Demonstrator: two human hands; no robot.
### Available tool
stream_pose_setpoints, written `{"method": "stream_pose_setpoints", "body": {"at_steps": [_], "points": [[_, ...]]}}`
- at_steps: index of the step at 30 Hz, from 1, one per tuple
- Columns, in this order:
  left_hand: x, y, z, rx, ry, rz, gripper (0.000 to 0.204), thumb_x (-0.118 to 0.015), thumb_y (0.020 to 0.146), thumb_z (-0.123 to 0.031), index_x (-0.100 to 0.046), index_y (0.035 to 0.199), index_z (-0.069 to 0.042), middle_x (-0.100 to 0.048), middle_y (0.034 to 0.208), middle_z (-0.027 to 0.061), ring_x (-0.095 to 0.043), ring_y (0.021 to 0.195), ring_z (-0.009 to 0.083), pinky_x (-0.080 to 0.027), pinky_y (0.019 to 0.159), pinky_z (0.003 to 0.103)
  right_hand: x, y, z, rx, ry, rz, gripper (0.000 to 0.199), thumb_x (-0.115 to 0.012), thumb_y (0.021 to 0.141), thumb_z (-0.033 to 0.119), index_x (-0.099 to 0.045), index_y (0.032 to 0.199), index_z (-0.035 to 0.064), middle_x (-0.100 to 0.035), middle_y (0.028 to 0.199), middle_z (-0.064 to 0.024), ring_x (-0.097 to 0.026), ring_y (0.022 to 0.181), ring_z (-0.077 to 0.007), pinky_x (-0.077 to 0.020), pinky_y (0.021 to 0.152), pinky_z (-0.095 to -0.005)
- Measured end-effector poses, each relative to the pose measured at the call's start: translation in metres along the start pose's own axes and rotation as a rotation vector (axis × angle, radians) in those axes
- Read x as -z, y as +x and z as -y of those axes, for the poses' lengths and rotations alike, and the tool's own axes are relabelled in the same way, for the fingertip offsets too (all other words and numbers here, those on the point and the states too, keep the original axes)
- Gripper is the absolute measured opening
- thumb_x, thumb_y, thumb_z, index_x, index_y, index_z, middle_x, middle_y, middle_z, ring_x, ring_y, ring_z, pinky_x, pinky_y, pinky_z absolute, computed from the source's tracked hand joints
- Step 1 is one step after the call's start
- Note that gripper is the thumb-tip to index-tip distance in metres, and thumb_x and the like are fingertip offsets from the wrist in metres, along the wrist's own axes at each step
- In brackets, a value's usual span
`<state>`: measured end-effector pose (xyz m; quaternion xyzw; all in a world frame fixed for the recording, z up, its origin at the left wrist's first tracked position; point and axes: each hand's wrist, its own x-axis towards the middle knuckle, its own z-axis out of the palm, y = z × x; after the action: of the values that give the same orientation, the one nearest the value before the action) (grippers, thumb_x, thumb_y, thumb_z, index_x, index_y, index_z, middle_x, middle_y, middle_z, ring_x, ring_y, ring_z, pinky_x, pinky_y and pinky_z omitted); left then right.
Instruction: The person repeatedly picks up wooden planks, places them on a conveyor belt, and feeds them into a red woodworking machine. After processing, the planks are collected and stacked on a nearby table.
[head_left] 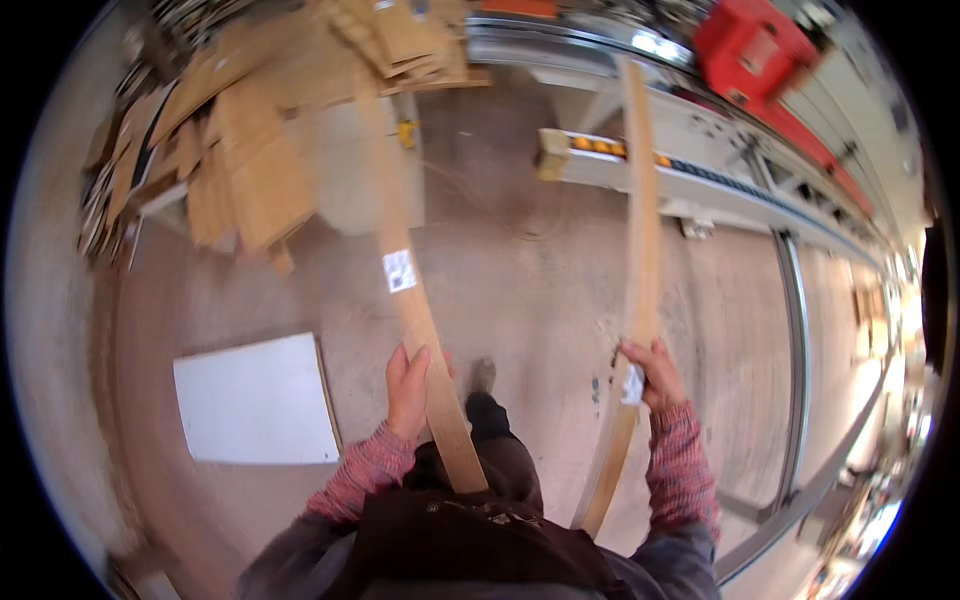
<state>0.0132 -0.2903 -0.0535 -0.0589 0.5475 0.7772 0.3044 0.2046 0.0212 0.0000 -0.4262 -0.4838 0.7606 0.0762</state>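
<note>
Head view. I see my left hand [408, 392] wrapped around a long, flat wooden slat [400, 255], fingers clenched over its left edge at roughly two-thirds of the way down its length. This slat is pale brown, smooth-faced and narrow, carries a small white paper label [399, 270] on its upper half, and runs from my waist up toward a heap of cardboard sheets [255, 150]. My right hand [655, 375] grasps a second wooden slat [640, 250], the fingers closed around it beside a small white tag; this piece shows its thin edge and appears bowed by the lens, reaching from near my right hip up across the conveyor line [700, 170]. The two slats stand well apart, one on each side of my body. Both sleeves are a reddish knit fabric. Below lies a dusty, mottled concrete floor [530, 300]. A flat white rectangular board [255, 400] rests on the floor left of my left forearm. A red machine housing [755, 45] sits beyond the conveyor, at upper right. One shoe [484, 375] shows between the slats.
</note>
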Motion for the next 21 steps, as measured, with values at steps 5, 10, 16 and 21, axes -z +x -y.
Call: {"method": "stream_pose_setpoints", "body": {"at_steps": [5, 10, 16, 21], "points": [[-0.005, -0.069, 0.028, -0.071, 0.018, 0.028, 0.021, -0.047, 0.102, -0.018, -0.051, 0.111, -0.001, -0.065, 0.09, 0.012, -0.064, 0.069, 0.0184, -0.054, 0.063, 0.031, 0.003, -0.002, 0.007, 0.047, -0.063, 0.044, 0.024, -0.075, 0.086, 0.013, -0.06, 0.099, 0.0011, -0.062, 0.077, -0.0024, -0.064, 0.064, -0.0124, -0.056, 0.055, -0.0282], [-0.008, -0.129, 0.051, -0.086, 0.012, 0.04, 0.021, -0.046, 0.102, -0.019, -0.051, 0.11, 0.0, -0.064, 0.089, 0.0119, -0.063, 0.069, 0.0174, -0.053, 0.063, 0.031, 0.009, -0.008, 0.007, 0.066, -0.175, -0.003, 0.026, -0.078, 0.084, 0.017, -0.061, 0.096, 0.0019, -0.06, 0.078, -0.0003, -0.06, 0.065, -0.0104, -0.0528, 0.055, -0.0277], [-0.005, -0.197, 0.092, -0.115, 0.007, 0.049, 0.023, -0.047, 0.102, -0.019, -0.048, 0.114, 0.0, -0.063, 0.089, 0.0121, -0.063, 0.07, 0.0173, -0.053, 0.064, 0.031, 0.018, -0.002, -0.005, 0.145, -0.187, -0.008, 0.023, -0.078, 0.081, 0.014, -0.062, 0.094, 0.0031, -0.061, 0.079, -0.001, -0.058, 0.065, -0.011, -0.0505, 0.057, -0.0283], [-0.015, -0.239, 0.098, -0.17, 0.041, 0.076, 0.023, -0.047, 0.102, -0.019, -0.047, 0.115, -0.001, -0.062, 0.089, 0.0126, -0.062, 0.071, 0.0182, -0.052, 0.066, 0.031, 0.027, -0.019, -0.001, 0.19, -0.2, 0.06, 0.023, -0.078, 0.08, 0.014, -0.065, 0.095, 0.0029, -0.062, 0.078, -0.0025, -0.06, 0.069, -0.0125, -0.0503, 0.06, -0.0305]]}}
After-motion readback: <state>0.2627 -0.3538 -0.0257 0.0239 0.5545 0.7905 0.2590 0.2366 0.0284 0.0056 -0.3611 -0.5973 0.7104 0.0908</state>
